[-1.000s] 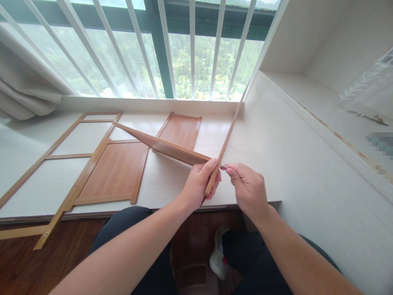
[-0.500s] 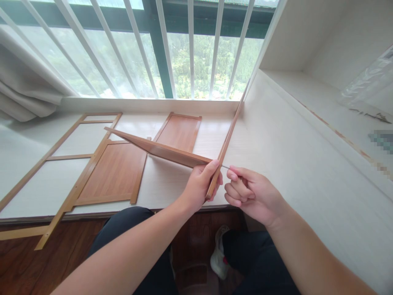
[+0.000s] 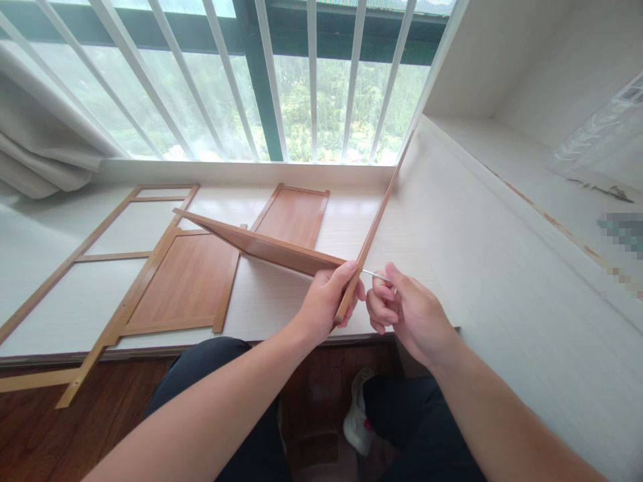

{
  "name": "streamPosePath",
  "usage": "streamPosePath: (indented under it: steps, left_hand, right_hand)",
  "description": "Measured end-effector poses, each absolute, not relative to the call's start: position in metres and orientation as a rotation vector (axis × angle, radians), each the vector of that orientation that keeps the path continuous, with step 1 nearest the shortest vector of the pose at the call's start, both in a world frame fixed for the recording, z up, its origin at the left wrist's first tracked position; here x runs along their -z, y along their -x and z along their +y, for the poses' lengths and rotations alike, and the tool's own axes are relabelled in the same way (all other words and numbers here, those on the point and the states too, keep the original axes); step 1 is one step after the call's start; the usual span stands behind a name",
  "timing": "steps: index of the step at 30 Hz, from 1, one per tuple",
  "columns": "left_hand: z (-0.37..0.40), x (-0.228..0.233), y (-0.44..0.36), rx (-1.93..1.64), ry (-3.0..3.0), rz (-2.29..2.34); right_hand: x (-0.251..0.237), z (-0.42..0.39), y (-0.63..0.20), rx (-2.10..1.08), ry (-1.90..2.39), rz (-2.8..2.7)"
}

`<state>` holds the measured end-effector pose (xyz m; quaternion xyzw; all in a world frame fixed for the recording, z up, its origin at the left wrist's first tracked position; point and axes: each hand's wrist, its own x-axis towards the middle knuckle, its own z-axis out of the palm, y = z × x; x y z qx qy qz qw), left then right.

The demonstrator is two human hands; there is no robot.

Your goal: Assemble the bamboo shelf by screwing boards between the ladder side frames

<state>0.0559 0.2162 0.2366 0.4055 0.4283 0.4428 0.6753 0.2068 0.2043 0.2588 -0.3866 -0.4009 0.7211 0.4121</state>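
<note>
My left hand (image 3: 329, 298) grips the near corner where a brown wooden panel (image 3: 251, 242), tilted up off the white ledge, meets a long thin wooden side strip (image 3: 379, 207) that slants up toward the window. My right hand (image 3: 402, 311) is closed around a thin silver metal tool (image 3: 374, 273) whose tip touches the strip just beside my left thumb. Both hands hover over the front edge of the ledge (image 3: 281, 301).
Two more wooden panels (image 3: 188, 281) (image 3: 296, 214) and a wooden ladder-like frame (image 3: 100, 254) lie flat on the ledge to the left. A white barred window (image 3: 281, 73) runs behind. A white shelf unit (image 3: 502, 221) rises on the right, and a curtain (image 3: 45, 147) hangs far left.
My right hand turned from a pinch at the strip to a closed grip on the metal tool and shifted slightly down. The panel and left hand stayed almost still.
</note>
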Motion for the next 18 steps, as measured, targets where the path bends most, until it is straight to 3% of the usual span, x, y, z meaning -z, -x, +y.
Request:
streamPosePath:
  steps: [12,18]
  left_hand:
    - [0.215,-0.235,-0.054,-1.001,-0.896,0.909]
    - [0.216,-0.233,-0.052,-0.995,-0.9,0.899]
  right_hand:
    - [-0.256,0.206,-0.221,-1.582,1.09,-1.356]
    - [-0.258,0.203,-0.225,-0.925,1.274,-1.79]
